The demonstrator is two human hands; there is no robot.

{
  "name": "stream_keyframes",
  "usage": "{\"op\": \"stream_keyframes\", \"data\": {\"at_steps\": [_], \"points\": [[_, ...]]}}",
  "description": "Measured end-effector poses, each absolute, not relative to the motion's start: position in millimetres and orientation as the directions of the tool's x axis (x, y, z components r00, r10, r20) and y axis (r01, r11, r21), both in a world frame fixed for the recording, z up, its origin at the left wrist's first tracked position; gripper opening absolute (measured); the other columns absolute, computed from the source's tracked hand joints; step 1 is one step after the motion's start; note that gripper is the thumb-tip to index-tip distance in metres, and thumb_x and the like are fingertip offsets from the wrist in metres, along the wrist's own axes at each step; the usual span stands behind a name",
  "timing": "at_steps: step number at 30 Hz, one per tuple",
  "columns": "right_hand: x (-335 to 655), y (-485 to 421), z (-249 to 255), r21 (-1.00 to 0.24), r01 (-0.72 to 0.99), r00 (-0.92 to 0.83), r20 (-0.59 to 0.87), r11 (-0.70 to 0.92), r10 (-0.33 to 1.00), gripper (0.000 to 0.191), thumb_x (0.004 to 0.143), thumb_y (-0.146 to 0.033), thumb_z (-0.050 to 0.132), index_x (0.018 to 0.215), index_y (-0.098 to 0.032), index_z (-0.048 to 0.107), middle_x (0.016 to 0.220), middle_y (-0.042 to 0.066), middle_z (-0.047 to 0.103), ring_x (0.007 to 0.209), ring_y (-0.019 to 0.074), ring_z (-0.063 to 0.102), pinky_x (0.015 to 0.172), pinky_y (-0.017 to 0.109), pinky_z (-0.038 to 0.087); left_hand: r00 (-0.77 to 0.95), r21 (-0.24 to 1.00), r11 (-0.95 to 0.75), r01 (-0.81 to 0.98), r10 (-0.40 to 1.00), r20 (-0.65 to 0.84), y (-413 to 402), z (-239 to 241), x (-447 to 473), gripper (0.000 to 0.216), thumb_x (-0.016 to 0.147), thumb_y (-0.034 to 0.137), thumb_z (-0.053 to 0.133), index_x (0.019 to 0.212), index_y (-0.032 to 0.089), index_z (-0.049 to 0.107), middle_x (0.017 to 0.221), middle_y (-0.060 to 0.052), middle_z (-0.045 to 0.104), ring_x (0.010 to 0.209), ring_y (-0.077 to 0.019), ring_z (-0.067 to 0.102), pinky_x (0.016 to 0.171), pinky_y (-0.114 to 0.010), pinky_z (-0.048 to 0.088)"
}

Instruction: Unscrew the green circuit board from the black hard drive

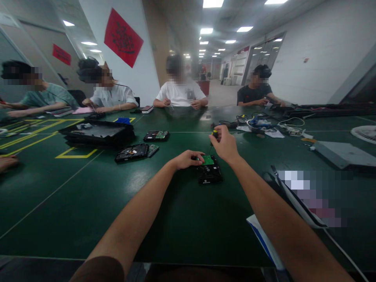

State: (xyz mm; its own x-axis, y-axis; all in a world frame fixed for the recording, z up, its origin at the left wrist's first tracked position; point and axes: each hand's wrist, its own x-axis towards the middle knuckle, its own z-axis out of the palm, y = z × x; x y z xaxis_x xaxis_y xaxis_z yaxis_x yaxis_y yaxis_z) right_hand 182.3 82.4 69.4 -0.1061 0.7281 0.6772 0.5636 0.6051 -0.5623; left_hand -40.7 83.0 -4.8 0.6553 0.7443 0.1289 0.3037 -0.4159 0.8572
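Observation:
In the middle of the head view a black hard drive (209,174) lies on the green table, its green circuit board (208,159) facing up. My left hand (189,159) is closed on the drive's left edge, thumb and fingers at the board. A screwdriver (215,134) with a yellow and black handle stands nearly upright in my right hand (225,145), fingers wrapped round the handle. Its shaft points down at the far part of the board; whether the tip sits in a screw is too small to tell.
Left of centre lie another hard drive (156,135), an opened drive (132,152) and a black tray (96,131). Cables (261,124) are heaped at the back right, near a grey metal box (343,152). Several people sit across the green table (88,203).

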Motion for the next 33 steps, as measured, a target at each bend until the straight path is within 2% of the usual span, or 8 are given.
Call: {"op": "stream_keyframes", "data": {"at_steps": [4,9,13,19,23,26,29,33], "points": [[182.6,80.9,68.3,-0.473,0.598,-0.173,0.712,0.647,0.681,0.027,0.09,-0.036,0.061,0.115,-0.025,0.057,0.097,0.008,0.069,0.081,0.024,0.065,0.075,0.039,0.051,0.653,0.864,-0.408,0.294,0.746,0.13,82.9,-5.0,-40.4,0.02,0.083,0.03,0.073,0.098,0.019,0.075,0.148,-0.01,0.053,0.137,-0.0258,0.05,0.115,-0.042,0.032],[181.9,80.3,64.9,-0.418,0.599,-0.181,0.76,0.683,0.624,0.029,0.095,-0.037,0.052,0.121,-0.024,0.057,0.114,0.013,0.067,0.103,0.0294,0.063,0.087,0.045,0.05,0.65,0.864,-0.408,0.296,0.749,0.131,81.6,-4.7,-40.4,0.02,0.083,0.028,0.072,0.1,0.018,0.075,0.148,-0.011,0.053,0.136,-0.0254,0.05,0.116,-0.041,0.031],[180.7,84.6,60.0,-0.517,0.5,-0.123,0.752,0.695,0.648,0.025,0.098,-0.036,0.046,0.117,-0.024,0.058,0.112,0.011,0.069,0.104,0.0279,0.065,0.093,0.047,0.05,0.648,0.86,-0.411,0.301,0.75,0.132,81.6,-4.6,-40.6,0.021,0.084,0.029,0.071,0.101,0.018,0.075,0.148,-0.011,0.052,0.135,-0.0251,0.051,0.117,-0.041,0.03],[173.8,89.0,53.1,-0.734,0.107,-0.074,0.667,0.671,0.741,0.023,0.094,-0.043,0.057,0.11,-0.027,0.055,0.112,0.006,0.069,0.103,0.0214,0.069,0.093,0.041,0.053,0.651,0.861,-0.41,0.301,0.748,0.129,81.7,-3.6,-40.7,0.023,0.082,0.032,0.073,0.1,0.017,0.075,0.147,-0.012,0.054,0.135,-0.0266,0.051,0.116,-0.041,0.03],[172.7,91.5,50.6,-0.787,0.035,-0.069,0.614,0.617,0.787,0.032,0.089,-0.046,0.064,0.115,-0.028,0.057,0.098,0.002,0.068,0.087,0.0179,0.069,0.08,0.035,0.054,0.649,0.869,-0.404,0.286,0.748,0.135,81.7,-4.1,-40.5,0.026,0.081,0.035,0.074,0.1,0.017,0.076,0.145,-0.013,0.055,0.136,-0.0274,0.05,0.115,-0.041,0.03],[172.9,92.5,49.4,-0.825,0.02,-0.072,0.563,0.565,0.823,0.028,0.088,-0.049,0.065,0.106,-0.027,0.061,0.083,-0.001,0.066,0.075,0.0158,0.066,0.072,0.031,0.052,0.654,0.871,-0.407,0.275,0.744,0.141,82.2,-5.0,-40.6,0.025,0.082,0.034,0.074,0.1,0.017,0.076,0.145,-0.013,0.055,0.136,-0.0265,0.05,0.115,-0.041,0.03],[171.7,92.6,48.9,-0.863,-0.096,-0.079,0.504,0.497,0.86,0.028,0.087,-0.052,0.065,0.094,-0.025,0.059,0.076,-0.001,0.066,0.07,0.0152,0.065,0.07,0.03,0.051,0.658,0.865,-0.415,0.282,0.74,0.141,83.1,-5.9,-41.2,0.024,0.082,0.033,0.073,0.1,0.017,0.076,0.146,-0.013,0.054,0.135,-0.027,0.051,0.115,-0.042,0.031],[169.8,94.1,47.5,-0.883,-0.197,-0.105,0.45,0.425,0.887,0.031,0.086,-0.055,0.066,0.092,-0.025,0.058,0.074,-0.003,0.064,0.069,0.0141,0.063,0.069,0.029,0.049,0.66,0.868,-0.407,0.284,0.74,0.13,84.0,-6.7,-41.8,0.024,0.082,0.032,0.073,0.101,0.017,0.075,0.147,-0.012,0.053,0.134,-0.0265,0.052,0.114,-0.041,0.033]]}}
